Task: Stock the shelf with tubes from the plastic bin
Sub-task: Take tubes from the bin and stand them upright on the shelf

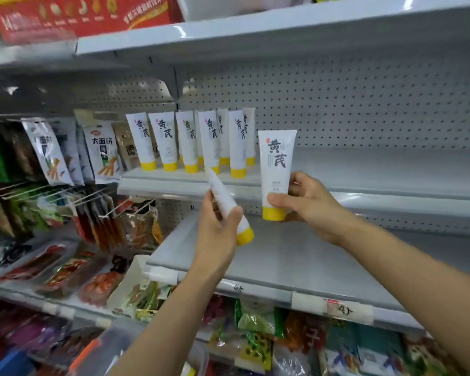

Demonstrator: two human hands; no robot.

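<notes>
Gripping an upright tube, the right grip has its thumb across the lower front of the white body and its fingers curled behind. This tube is held cap down, its yellow cap just below the thumb and its printed face towards the camera. It hangs in the air before the front edge of the middle shelf, touching no shelf, just to the right of the standing row.

The left grip is wrapped round a tilted tube, thumb on the left side and fingers on the right. That tube's flat crimped end points up towards the middle shelf's front edge. Its yellow cap sticks out below the fingers, over the lower shelf. The two held tubes are near each other but apart.

At the left end of the middle shelf stands the row of tubes, all white with yellow caps and all cap down. Five stand along the front, with more close behind them near the pegboard back panel. The right part of this shelf is bare metal.

Left of the row, snack packets hang on wire hooks. Price labels sit on the lower shelf's front edge, and packaged goods fill the shelves beneath. A red box rests on the top shelf, at its left end.
</notes>
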